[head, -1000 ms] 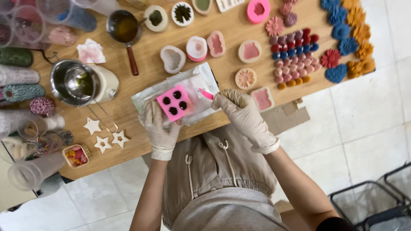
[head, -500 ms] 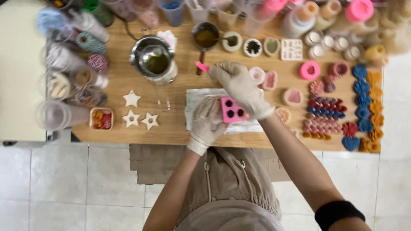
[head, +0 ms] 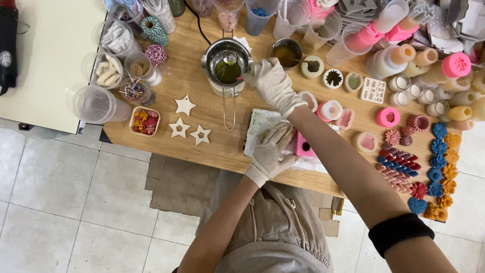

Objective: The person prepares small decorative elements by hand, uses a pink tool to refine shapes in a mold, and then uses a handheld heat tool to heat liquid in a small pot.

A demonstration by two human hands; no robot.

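Both hands are gloved here. The left hand (head: pixel 270 146) is curled around a pink mold (head: pixel 304 146), pinning it on the white sheet (head: pixel 258 124) right at the table (head: pixel 202 96) edge. The right hand (head: pixel 272 81) reaches up past it to the steel pot (head: pixel 227 63) of greenish liquid, fingers pinched on something small at the rim, can't tell what. Three star cutouts (head: pixel 184 124) sit off to the left of the left hand.

Over the wooden bench (head: pixel 217 144), the gloved right hand (head: pixel 273 83) reaches to the rim of the metal pot (head: pixel 226 68) of greenish liquid, while the gloved left hand (head: pixel 270 149) rests against the pink mould (head: pixel 304 146) on a white cloth (head: pixel 260 124).
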